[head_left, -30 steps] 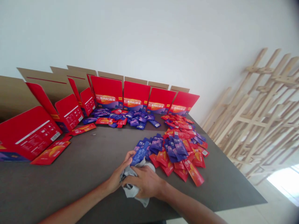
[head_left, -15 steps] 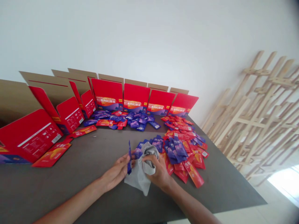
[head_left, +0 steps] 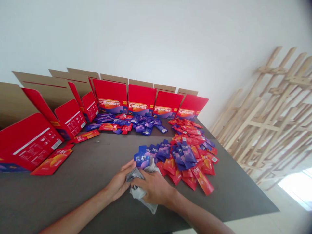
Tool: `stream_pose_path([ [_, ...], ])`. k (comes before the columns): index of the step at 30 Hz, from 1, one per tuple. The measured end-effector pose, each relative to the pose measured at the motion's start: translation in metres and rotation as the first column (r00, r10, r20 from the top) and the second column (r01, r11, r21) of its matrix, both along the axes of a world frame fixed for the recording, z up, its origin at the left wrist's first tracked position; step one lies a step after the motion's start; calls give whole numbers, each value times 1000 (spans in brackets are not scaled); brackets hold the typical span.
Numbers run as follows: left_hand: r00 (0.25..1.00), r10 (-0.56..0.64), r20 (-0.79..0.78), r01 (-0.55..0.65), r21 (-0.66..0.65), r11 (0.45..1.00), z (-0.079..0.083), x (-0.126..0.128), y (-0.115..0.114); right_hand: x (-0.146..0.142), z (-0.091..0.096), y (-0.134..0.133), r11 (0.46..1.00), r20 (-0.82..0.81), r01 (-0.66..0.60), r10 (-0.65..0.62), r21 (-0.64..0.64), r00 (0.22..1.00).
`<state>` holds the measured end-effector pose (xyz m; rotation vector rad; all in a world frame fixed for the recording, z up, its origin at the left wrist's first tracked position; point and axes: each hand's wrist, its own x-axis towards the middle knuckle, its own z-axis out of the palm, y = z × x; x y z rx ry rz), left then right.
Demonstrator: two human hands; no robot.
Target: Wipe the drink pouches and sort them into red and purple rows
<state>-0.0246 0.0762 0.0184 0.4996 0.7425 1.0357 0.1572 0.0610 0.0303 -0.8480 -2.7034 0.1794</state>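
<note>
My left hand [head_left: 120,183] grips a purple-blue drink pouch [head_left: 141,158] by its left side, its printed front turned up toward me. In my right hand [head_left: 156,187] is a bunched grey cloth [head_left: 138,192], pressed against the lower part of that pouch; one corner of the cloth hangs below the hand. The cloth and fingers hide the pouch's bottom. Just beyond, several purple pouches [head_left: 163,150] lie in an overlapping row. To the right spreads a heap of red pouches [head_left: 206,166] with some purple ones on top.
Open red cartons [head_left: 110,91] stand along the back and left of the dark table [head_left: 102,208]. Before them lies a mixed pile of pouches [head_left: 143,125]. A few red pouches [head_left: 52,161] rest by the left cartons. Wooden easels [head_left: 265,120] lean against the wall at right.
The pouch in my left hand has turned from edge-on to face-up. My right hand has moved left with the cloth, bringing it onto the pouch. The view has shifted slightly.
</note>
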Motion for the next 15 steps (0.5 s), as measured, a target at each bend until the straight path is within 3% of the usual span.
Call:
stream_pose_path([
  [2,998,-57,-20,58,48,997,-1,0,-1,3,3,-1,998,-29,56,-57,-13,998],
  [5,986,-157,-64,162,89,983,-3,0,-4,10,9,-1,968,-179,250,-247,-2,953],
  [7,984,-151,-94,159,79,984,-3,-1,-3,16,10,0,960,-269,277,-257,37,928],
  [9,989,-66,-130,75,64,995,0,-4,4,18,6,0,982,-267,153,-120,106,956],
  [12,969,89,-230,-78,60,995,9,-7,27,14,-2,-3,970,-51,-166,178,175,983],
  [15,928,67,-366,-25,119,993,18,-1,57,5,-5,-9,919,193,-364,334,151,923],
])
